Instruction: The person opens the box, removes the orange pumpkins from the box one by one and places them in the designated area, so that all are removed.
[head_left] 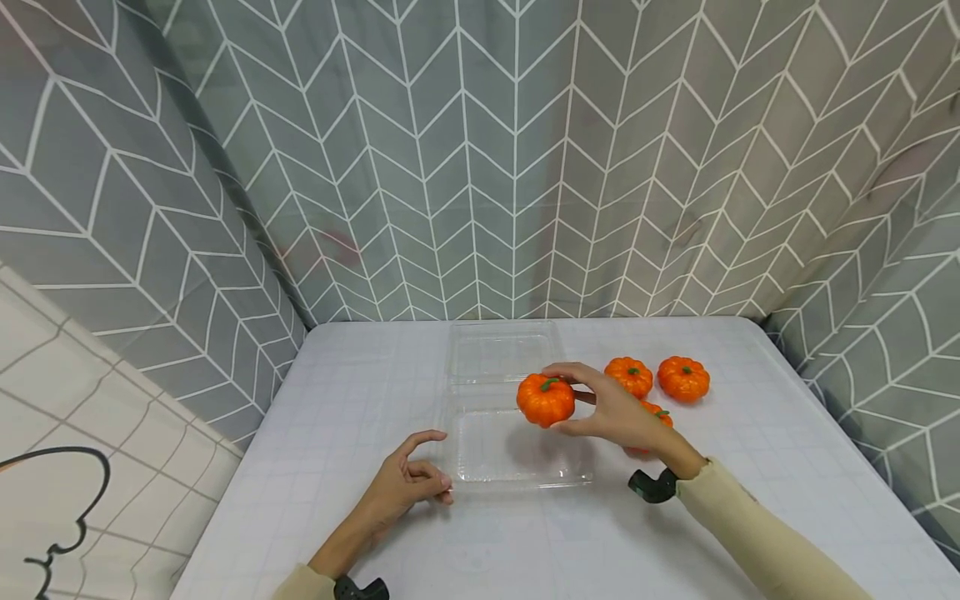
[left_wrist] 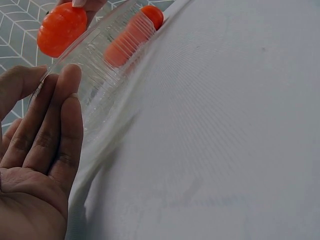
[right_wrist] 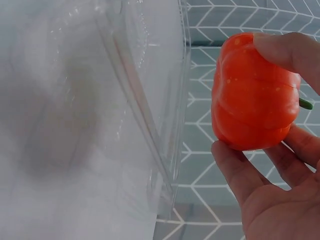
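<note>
My right hand (head_left: pixel 618 412) grips a small orange pumpkin (head_left: pixel 542 403) with a green stem, thumb on one side and fingers on the other. It hangs above a clear plastic container (head_left: pixel 525 483), whose lid (head_left: pixel 504 354) lies folded back at the far side. In the right wrist view the held pumpkin (right_wrist: pixel 255 95) fills the space between thumb and fingertips. At the container's near left corner, my left hand (head_left: pixel 401 483) pinches the rim between thumb and fingers; the left wrist view shows the container wall (left_wrist: pixel 95 75) running away from these fingers.
Three more orange pumpkins stand right of the container: one at the back (head_left: pixel 628 377), one farther right (head_left: pixel 683 379), and one (head_left: pixel 654 410) partly hidden by my right hand. A white cloth (head_left: pixel 360 400) covers the table. Patterned grey curtains (head_left: pixel 487 167) hang behind and beside it.
</note>
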